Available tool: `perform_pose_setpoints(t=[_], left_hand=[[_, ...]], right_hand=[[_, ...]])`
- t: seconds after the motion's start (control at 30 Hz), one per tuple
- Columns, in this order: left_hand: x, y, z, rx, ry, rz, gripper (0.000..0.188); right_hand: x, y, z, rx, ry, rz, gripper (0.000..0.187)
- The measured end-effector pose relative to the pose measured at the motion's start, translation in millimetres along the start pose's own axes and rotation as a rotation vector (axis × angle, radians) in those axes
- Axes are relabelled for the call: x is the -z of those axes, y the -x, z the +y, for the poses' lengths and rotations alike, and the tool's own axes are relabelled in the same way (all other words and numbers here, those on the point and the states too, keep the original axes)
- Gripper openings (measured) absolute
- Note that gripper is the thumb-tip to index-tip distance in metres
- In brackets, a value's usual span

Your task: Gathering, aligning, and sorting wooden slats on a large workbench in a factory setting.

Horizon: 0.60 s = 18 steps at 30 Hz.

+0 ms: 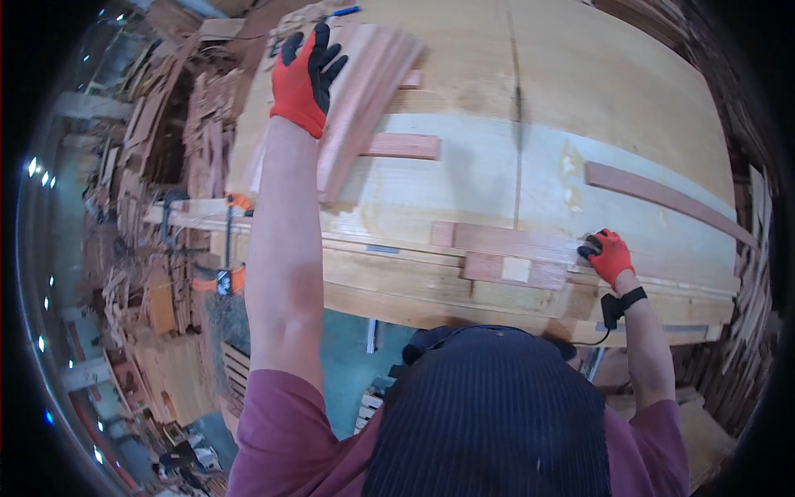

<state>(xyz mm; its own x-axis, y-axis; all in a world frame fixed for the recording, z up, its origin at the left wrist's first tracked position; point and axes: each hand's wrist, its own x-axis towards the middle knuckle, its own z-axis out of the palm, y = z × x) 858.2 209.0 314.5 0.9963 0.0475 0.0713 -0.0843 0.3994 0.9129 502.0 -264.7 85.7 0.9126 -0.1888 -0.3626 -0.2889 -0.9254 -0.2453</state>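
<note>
My left hand [302, 80], in a red glove with black fingers, reaches far forward. Its fingers are spread and hold nothing, over the left side of a stack of long reddish boards [364, 108]. Close to the bench's near edge, my right hand [611, 257] wears a matching glove, with a black strap at the wrist. Its fingers are curled at the right end of a flat wooden board [513, 240]. Against that board's near side lies a shorter wooden piece [484, 267] with a pale square patch [515, 269].
A wide wooden workbench [464, 186] carries a short reddish strip [402, 147] beside the stack and a long strip [662, 199] at the right. Orange-and-black clamps [224, 282] hang at the left edge. Scrap wood [215, 124] is heaped to the left; a blue pen-like object [345, 11] lies at the back.
</note>
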Motion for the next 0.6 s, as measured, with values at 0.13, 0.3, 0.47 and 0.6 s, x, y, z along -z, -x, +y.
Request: perform_pose_setpoints(t=[0.13,0.3,0.47,0.6], left_hand=[[59,34,64,-0.295,-0.343,0.104,0.046],[214,149,59,-0.177,-0.37,0.332,0.047],[293,274,29,0.082,-0.257,0.757,0.053],[347,354,-3,0.145,-0.17,0.904,0.054]], right_hand=[[-13,-12,-58,0.137,-0.122,-0.024,0.045],[-28,-14,-73,0.071,-0.118,-0.016,0.043],[-38,-26,-120,0.116,-0.096,-0.031,0.042],[-53,-35,-170,0.162,-0.07,-0.007,0.041]])
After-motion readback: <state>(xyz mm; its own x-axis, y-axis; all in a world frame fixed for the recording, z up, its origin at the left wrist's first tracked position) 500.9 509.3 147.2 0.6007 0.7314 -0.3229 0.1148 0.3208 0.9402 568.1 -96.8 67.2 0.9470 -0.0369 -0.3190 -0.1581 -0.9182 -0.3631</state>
